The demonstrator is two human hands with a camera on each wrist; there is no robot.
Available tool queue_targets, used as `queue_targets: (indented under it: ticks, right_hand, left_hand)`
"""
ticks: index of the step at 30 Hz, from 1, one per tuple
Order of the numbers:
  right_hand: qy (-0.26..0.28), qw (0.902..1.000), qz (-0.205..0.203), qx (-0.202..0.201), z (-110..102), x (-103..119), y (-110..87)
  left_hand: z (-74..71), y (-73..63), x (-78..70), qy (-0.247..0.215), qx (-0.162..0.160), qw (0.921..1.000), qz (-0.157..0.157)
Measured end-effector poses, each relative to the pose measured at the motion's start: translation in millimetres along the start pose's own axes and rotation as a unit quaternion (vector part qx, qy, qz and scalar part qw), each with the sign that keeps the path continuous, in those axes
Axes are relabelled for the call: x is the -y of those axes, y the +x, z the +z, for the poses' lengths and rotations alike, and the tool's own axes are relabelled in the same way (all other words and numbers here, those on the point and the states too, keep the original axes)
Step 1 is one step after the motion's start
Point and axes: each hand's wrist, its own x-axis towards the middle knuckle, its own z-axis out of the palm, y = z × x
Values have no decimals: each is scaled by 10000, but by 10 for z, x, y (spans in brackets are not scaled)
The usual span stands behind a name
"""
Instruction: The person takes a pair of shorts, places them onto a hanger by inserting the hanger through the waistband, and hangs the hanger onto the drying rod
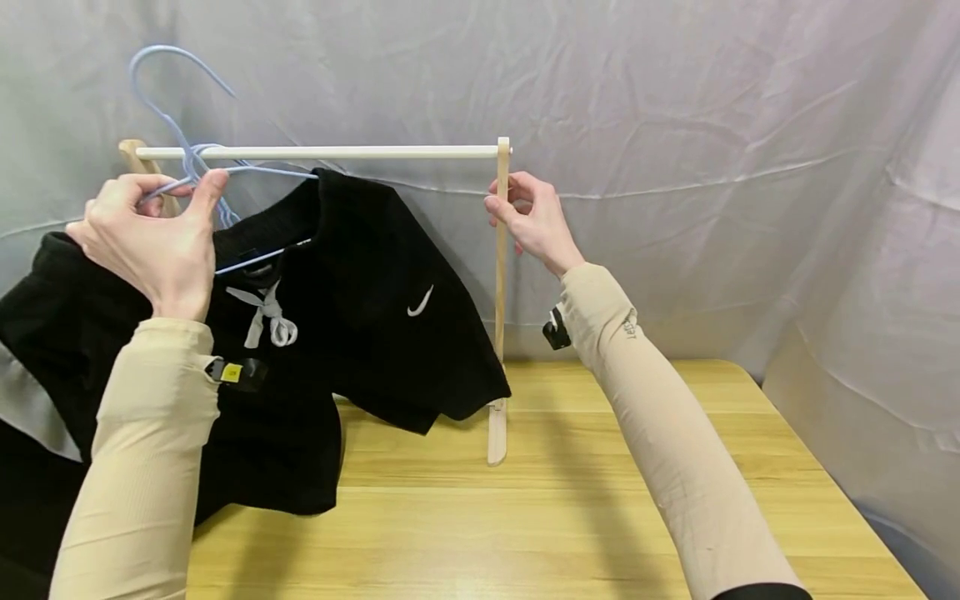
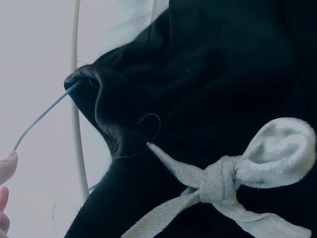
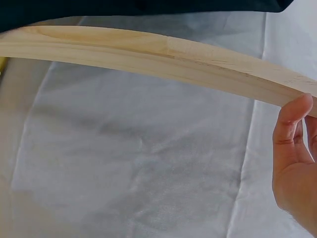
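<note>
My left hand pinches a light blue hanger near the base of its hook, between thumb and fingers. Its hook rises above the white rail of a small wooden rack. Black shorts hang from the hanger by the waistband, with a white drawstring tied in a bow and a white swoosh on one leg. With thumb and fingers, my right hand holds the upper part of the rack's right wooden post. The shorts hide most of the rack's left side.
The rack stands on a wood-grain table, its right foot showing below the shorts. A grey cloth backdrop hangs close behind and along the right side. More blue hanger wire shows behind my left hand, below the rail.
</note>
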Motion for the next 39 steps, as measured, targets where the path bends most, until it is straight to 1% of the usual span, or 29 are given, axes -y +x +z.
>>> queue_targets:
  ticks: [3, 11, 15, 22, 25, 31, 39]
  right_hand:
    - [-31, 10000, 6, -4, -2, -3, 6]
    - [-21, 10000, -9, -5, -4, -9, -10]
    - [2, 10000, 20, -10, -3, -10, -17]
    - [36, 10000, 6, -37, -2, -3, -17]
    - [53, 10000, -12, -29, -1, -9, -15]
    - [6, 10000, 16, -16, -10, -4, -20]
    - [-39, 9999, 98, -2, -20, -5, -29]
  left_hand:
    - [28, -10, -16, -65, 70, 9999, -112]
    - [223, -134, -29, -334, 598, 9973, -276]
    - [333, -204, -79, -489, 828, 9946, -399]
    - [489, -274, -168, -573, 1287, 9868, -794]
    - [537, -311, -207, -566, 1481, 9841, -806]
    - [611, -369, -283, -638, 1806, 9789, -708]
    - [682, -428, -385, -687, 2184, 9701, -803]
